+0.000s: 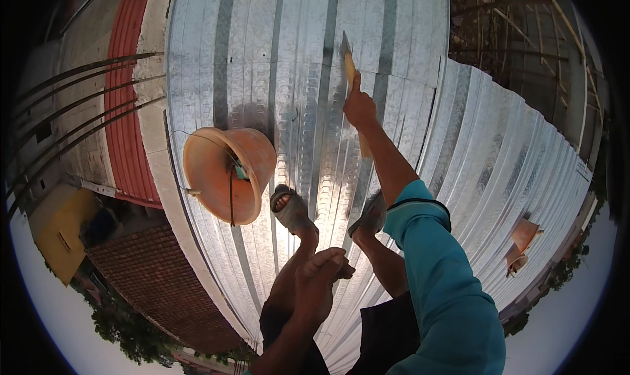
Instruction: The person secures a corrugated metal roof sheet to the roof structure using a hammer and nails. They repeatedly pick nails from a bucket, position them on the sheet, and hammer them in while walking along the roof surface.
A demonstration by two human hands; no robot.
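Our right arm (436, 257) reaches out ahead, right hand (360, 106) clenched in a grip; left hand (316, 289) nearer us, fingers (325, 259) loosely curled.

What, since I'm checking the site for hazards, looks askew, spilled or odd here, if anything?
The orange bucket seems tipped over on the metal sheeting, its mouth facing the picture's lower left; a bucket would normally stand upright. The dark patch beside it may be dirt or shadow; I can't tell.

No text, labels, brands, numbers or signs legible (none anywhere in view).
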